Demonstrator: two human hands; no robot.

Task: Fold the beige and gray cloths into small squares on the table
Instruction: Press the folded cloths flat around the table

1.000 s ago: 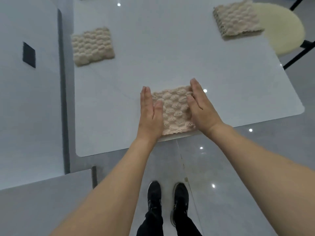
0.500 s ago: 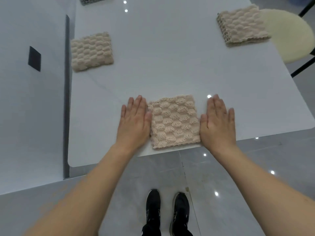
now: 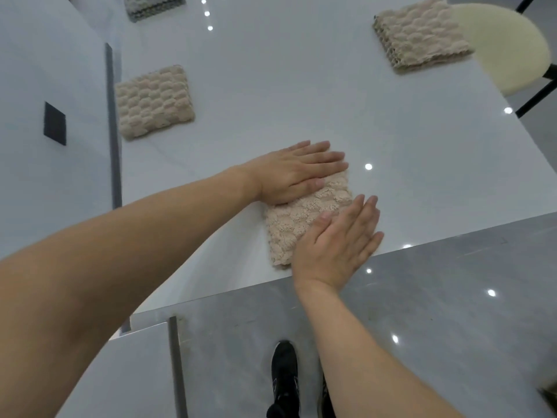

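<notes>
a folded beige cloth [image 3: 154, 101] lies far left on the table [image 3: 271, 86]. near the front edge, the left hand [image 3: 297, 173] and right hand [image 3: 339, 241], fingers straight, press flat on the beige square [image 3: 301, 215] between them. another folded cloth [image 3: 420, 33] lies far right.

Round cream stool [image 3: 500, 46] at far right, seat partly tucked behind the tabletop corner, black legs [image 3: 536, 96] showing. Gray glossy floor tiles [image 3: 437, 312] with ceiling-light reflections. Black shoes [image 3: 284, 375] at bottom centre. Dark square plate [image 3: 55, 123] on the pale surface at left.
</notes>
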